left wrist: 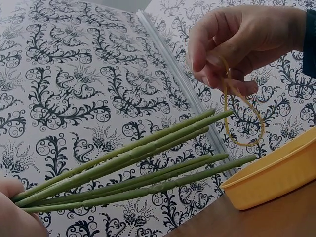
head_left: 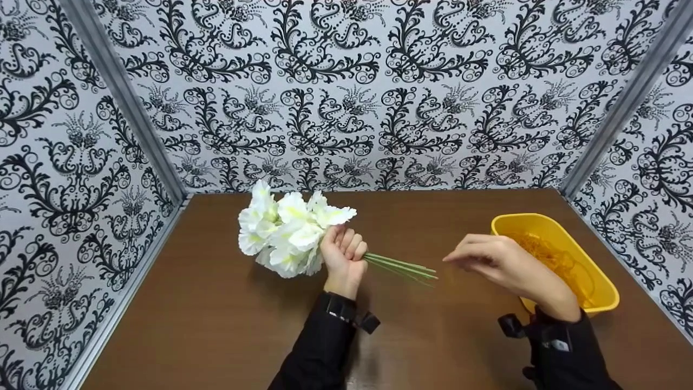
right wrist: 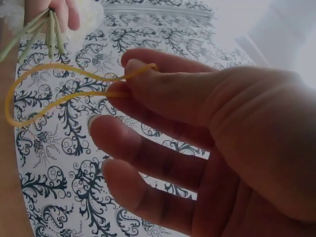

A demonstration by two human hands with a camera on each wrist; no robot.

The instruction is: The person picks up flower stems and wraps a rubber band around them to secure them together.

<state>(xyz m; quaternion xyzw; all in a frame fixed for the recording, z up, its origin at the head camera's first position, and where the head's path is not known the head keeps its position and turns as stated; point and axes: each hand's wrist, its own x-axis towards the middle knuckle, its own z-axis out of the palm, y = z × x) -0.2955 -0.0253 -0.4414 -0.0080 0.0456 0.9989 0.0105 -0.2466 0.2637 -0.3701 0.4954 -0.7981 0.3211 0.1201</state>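
Observation:
A bunch of white artificial flowers (head_left: 295, 230) is gripped in my left hand (head_left: 344, 254), its fingers curled round the stems just below the blooms. The green stems (left wrist: 143, 153) stick out to the right of the fist, their cut ends slightly fanned. My right hand (head_left: 495, 260) hovers to the right of those ends, apart from them. Between its thumb and forefinger it pinches a yellow rubber band (right wrist: 59, 69), which hangs as a loose loop in the left wrist view. The other right fingers are loosely bent.
A yellow plastic tub (head_left: 601, 281) stands on the right side of the brown table (head_left: 227, 325), partly behind my right forearm. Inside lies a tangle of rubber bands (head_left: 552, 260). Patterned panels (head_left: 335, 108) with grey metal posts enclose the table at the back and sides.

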